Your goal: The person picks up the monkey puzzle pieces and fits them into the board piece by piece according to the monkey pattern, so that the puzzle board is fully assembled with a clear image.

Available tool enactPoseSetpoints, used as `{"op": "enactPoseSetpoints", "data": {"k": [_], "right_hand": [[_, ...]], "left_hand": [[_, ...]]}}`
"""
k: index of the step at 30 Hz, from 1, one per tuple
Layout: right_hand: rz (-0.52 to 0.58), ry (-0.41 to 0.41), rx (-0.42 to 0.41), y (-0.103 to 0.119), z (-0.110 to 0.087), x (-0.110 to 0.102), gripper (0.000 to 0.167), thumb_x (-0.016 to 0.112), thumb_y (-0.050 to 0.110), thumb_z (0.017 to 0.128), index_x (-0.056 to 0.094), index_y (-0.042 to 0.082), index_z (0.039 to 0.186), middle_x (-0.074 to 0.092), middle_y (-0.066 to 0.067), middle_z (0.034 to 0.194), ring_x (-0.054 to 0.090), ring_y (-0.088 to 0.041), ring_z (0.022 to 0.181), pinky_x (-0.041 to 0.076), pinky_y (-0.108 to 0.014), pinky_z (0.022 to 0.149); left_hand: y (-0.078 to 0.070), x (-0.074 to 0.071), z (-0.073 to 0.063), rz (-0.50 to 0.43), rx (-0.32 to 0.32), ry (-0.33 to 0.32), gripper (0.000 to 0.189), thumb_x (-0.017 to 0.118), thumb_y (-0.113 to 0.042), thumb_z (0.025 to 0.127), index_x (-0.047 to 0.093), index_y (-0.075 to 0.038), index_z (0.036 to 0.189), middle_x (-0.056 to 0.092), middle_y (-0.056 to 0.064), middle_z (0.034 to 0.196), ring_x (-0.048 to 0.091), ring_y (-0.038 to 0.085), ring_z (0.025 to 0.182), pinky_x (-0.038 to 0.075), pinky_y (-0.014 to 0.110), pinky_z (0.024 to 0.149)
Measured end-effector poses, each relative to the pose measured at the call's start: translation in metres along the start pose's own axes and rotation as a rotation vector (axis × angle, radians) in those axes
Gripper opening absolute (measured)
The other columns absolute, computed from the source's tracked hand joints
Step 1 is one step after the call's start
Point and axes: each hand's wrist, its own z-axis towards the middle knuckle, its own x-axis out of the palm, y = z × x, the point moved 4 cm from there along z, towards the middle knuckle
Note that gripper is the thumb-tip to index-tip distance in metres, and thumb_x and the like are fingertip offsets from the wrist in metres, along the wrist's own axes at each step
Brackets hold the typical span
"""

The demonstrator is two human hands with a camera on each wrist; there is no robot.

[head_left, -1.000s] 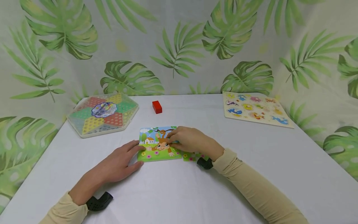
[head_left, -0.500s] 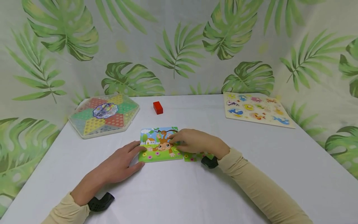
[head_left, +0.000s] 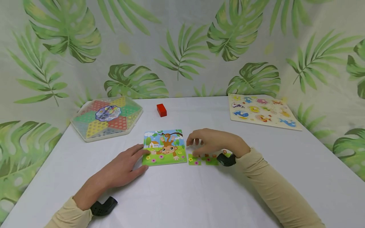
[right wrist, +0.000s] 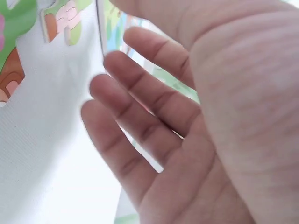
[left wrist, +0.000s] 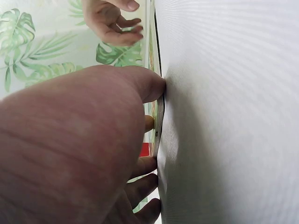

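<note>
A jigsaw puzzle (head_left: 163,157) with a monkey hanging from a branch lies flat on the white table in the head view. My left hand (head_left: 121,167) rests at its left side, index finger on the picture and thumb by the lower left corner. To the right of the puzzle, my right hand (head_left: 215,141) hovers with loosely bent fingers and holds nothing. Beneath it lie several loose puzzle pieces (head_left: 195,160), partly covered by the hand and its wrist camera. In the right wrist view, pieces (right wrist: 16,23) show beyond the bare fingers (right wrist: 135,102).
A hexagonal Chinese checkers set (head_left: 106,118) lies at the back left. Near it sits a red block (head_left: 161,110). At the back right is a board with sea animal pictures (head_left: 263,112). A leaf-patterned curtain (head_left: 182,47) stands behind the table.
My right hand has left the puzzle and moved right, over the loose pieces, uncovering the picture's right side. The left hand has kept its place on the puzzle.
</note>
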Motion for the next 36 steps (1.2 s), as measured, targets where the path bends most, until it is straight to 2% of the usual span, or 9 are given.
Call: {"op": "enactPoseSetpoints", "data": {"k": [4,8,15,23,36], "right_hand": [[0.06,0.024,0.001,0.0,-0.003,0.001,0.034,0.084,0.03,0.088,0.066,0.018,0.115,0.067,0.005,0.107,0.061,-0.013,0.097,0.054,-0.029,0.085],[0.1,0.064,0.015,0.001,-0.004,0.005,0.041,0.088,0.032,0.083,0.066,0.017,0.114,0.066,0.003,0.103,0.061,-0.016,0.094,0.053,-0.03,0.082],[0.062,0.089,0.065,-0.001,-0.002,0.013,0.042,0.09,0.033,0.081,0.065,0.022,0.113,0.062,0.005,0.104,0.057,-0.015,0.094,0.051,-0.03,0.083],[0.03,0.107,0.025,0.003,-0.003,0.013,0.036,0.088,0.031,0.084,0.067,0.023,0.112,0.06,0.004,0.106,0.057,-0.014,0.094,0.051,-0.029,0.083],[0.078,0.125,-0.013,0.011,-0.003,0.014,0.032,0.086,0.02,0.086,0.067,0.019,0.111,0.057,0.001,0.113,0.06,-0.014,0.095,0.054,-0.028,0.085]], "left_hand": [[0.001,0.0,0.001,0.004,0.006,-0.004,0.049,0.066,-0.032,0.101,0.054,-0.012,0.145,0.044,0.02,0.157,0.045,0.043,0.143,0.042,0.06,0.113],[0.002,0.001,0.001,0.001,-0.003,-0.002,0.05,0.066,-0.032,0.101,0.054,-0.011,0.144,0.043,0.02,0.157,0.045,0.043,0.143,0.041,0.06,0.113],[0.002,0.002,0.0,-0.003,-0.013,0.009,0.05,0.066,-0.033,0.101,0.054,-0.012,0.145,0.043,0.02,0.158,0.045,0.043,0.143,0.041,0.061,0.113],[0.001,0.001,0.001,0.001,-0.016,0.016,0.05,0.066,-0.034,0.101,0.053,-0.013,0.145,0.042,0.02,0.158,0.044,0.042,0.143,0.041,0.061,0.113],[0.001,0.002,0.001,-0.001,-0.025,0.023,0.051,0.066,-0.034,0.101,0.053,-0.013,0.145,0.042,0.019,0.158,0.044,0.042,0.143,0.041,0.06,0.114]]}}
